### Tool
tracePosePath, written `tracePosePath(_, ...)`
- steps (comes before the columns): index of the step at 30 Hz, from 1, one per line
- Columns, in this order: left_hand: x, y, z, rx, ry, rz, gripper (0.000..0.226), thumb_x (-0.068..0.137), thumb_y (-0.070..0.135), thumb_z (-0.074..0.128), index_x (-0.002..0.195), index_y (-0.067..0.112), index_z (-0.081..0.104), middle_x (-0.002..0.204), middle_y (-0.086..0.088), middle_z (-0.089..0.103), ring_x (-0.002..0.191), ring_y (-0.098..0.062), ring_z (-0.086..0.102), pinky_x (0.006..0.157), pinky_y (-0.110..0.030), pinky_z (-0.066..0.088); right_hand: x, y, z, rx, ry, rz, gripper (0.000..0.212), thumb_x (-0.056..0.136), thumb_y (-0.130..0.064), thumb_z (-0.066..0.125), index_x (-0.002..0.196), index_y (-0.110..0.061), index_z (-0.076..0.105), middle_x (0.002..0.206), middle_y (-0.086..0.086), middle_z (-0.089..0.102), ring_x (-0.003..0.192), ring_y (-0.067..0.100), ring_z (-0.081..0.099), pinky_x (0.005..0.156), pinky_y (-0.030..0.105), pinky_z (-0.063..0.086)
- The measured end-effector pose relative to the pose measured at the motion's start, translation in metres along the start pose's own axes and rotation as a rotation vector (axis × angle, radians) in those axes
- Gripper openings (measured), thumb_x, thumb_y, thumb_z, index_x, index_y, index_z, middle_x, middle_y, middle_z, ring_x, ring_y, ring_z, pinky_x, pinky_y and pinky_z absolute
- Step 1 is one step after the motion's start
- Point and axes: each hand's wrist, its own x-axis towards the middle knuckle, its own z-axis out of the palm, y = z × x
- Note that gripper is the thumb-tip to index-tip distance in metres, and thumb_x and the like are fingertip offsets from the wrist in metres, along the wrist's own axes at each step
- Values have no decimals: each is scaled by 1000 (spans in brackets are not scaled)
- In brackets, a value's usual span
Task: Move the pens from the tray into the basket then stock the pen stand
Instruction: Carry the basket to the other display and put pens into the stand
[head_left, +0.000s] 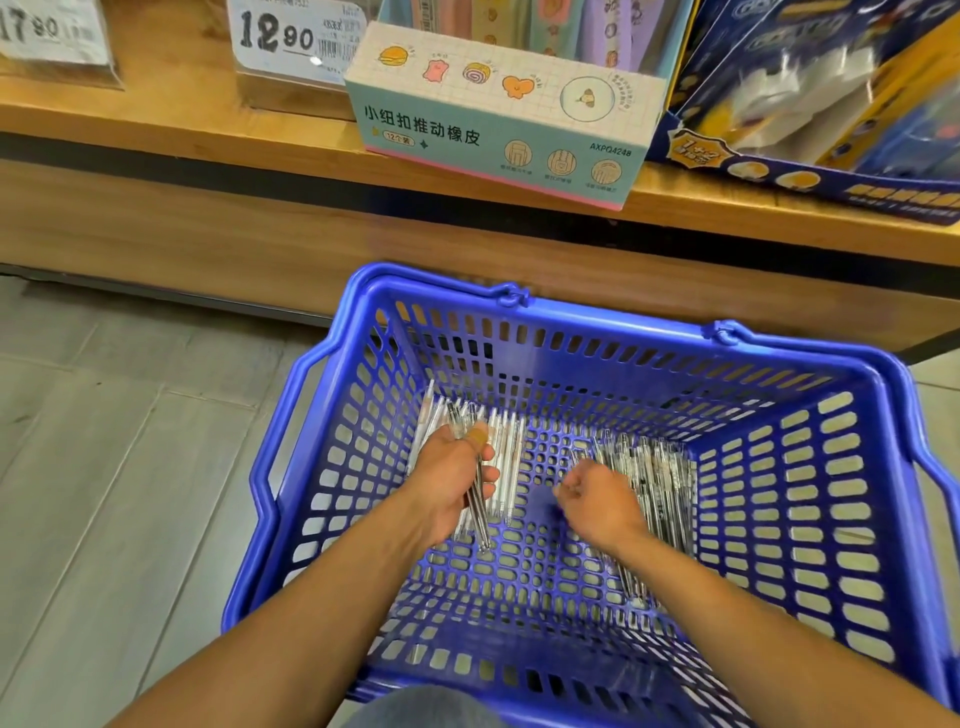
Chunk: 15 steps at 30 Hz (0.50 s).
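Both hands reach down into a blue slotted plastic shopping basket (878, 457) standing on grey floor tiles (104, 467). The left hand (449, 483) is curled around a small bundle of clear-barrelled pens (480, 512), with a row of white pens (506, 457) lying on the basket floor just beyond and under it. The right hand (597, 501) has its fingers curled (whether it holds anything cannot be told) and sits over a heap of dark-and-clear pens (660, 483). Beyond both hands, a wooden shelf (182, 119) carries a pale cardboard eraser display box (493, 124).
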Motion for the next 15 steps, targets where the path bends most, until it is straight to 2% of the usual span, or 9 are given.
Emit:
tracePosePath(3, 0, 1, 0, -4, -13, -23, 17, 103, 20, 50, 117, 11, 54, 80, -3, 55, 63, -14, 51, 54, -26, 46, 8, 28, 5, -492, -20, 46, 26, 97, -13, 52, 121, -3, 51, 96, 10, 67, 82, 23, 66, 63, 29, 54)
tracePosePath(7, 1, 1, -2, -14, -19, -39, 29, 101, 19, 55, 127, 7, 51, 82, -4, 56, 64, -14, 52, 54, -26, 45, 16, 33, 16, -667, -36, 54, 23, 95, -7, 51, 116, -4, 58, 102, 9, 66, 90, 24, 66, 62, 28, 49)
tracePosePath(12, 2, 1, -3, -7, -10, -45, 27, 99, 21, 57, 121, 5, 54, 82, -4, 59, 66, -14, 54, 55, -26, 47, 18, 29, 23, -564, -49, 83, 15, 93, -10, 54, 106, -4, 61, 84, 6, 61, 77, 21, 64, 67, 30, 57)
tracePosePath(13, 1, 1, -3, -2, -8, -44, 25, 99, 22, 57, 119, 7, 56, 82, -4, 59, 66, -14, 54, 56, -26, 47, 19, 26, 19, -494, -45, 76, 13, 95, -16, 54, 101, -5, 60, 83, 6, 61, 75, 21, 64, 65, 30, 56)
tracePosePath(15, 0, 2, -2, 0, 3, -43, 23, 99, 24, 58, 116, 9, 57, 84, -4, 60, 68, -14, 55, 57, -26, 48, 18, 15, 8, -196, -85, 49, 20, 99, -24, 53, 88, -7, 57, 72, 6, 59, 62, 17, 63, 55, 22, 52)
